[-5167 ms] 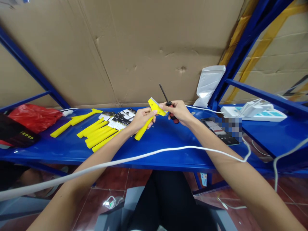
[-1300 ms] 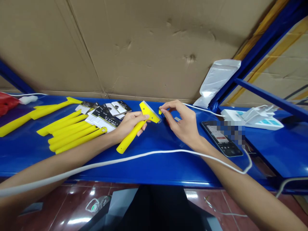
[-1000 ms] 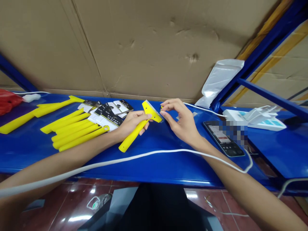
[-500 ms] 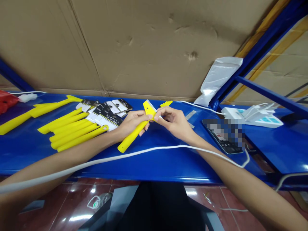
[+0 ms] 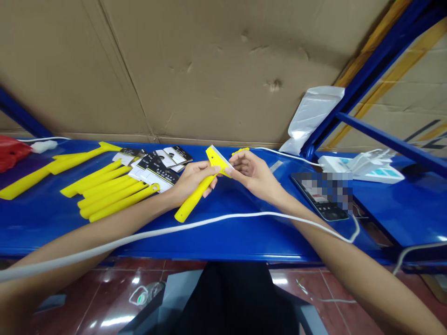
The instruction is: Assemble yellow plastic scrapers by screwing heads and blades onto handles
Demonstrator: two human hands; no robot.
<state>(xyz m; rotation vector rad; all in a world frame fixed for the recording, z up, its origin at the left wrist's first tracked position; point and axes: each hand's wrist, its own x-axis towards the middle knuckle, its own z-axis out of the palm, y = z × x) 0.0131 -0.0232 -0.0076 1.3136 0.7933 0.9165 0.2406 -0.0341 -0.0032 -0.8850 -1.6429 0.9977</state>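
Note:
A yellow scraper (image 5: 199,195) with a flared head lies slanted across my left hand (image 5: 195,182), which grips it where handle and head meet. A thin pale blade strip (image 5: 221,155) runs along the head's far edge. At the head's right corner, my right hand (image 5: 256,174) presses with its thumb, its fingers curled behind the blade end. Left of my hands, several yellow scraper handles (image 5: 113,193) lie side by side. Black-and-white printed cards (image 5: 155,170) overlap their ends. Another yellow piece (image 5: 240,151) sits partly hidden behind my right hand.
A phone (image 5: 319,197) and a white power strip (image 5: 377,173) are on the blue shelf (image 5: 223,242) at right. One white cable (image 5: 244,214) crosses in front of my forearms. Cardboard (image 5: 209,70) stands behind. A clear plastic bag (image 5: 314,111) leans at the back right.
The blade strip now sits flatter along the scraper head's edge, and my right fingers have opened slightly around its end. My left hand keeps its grip. The view has shifted a little.

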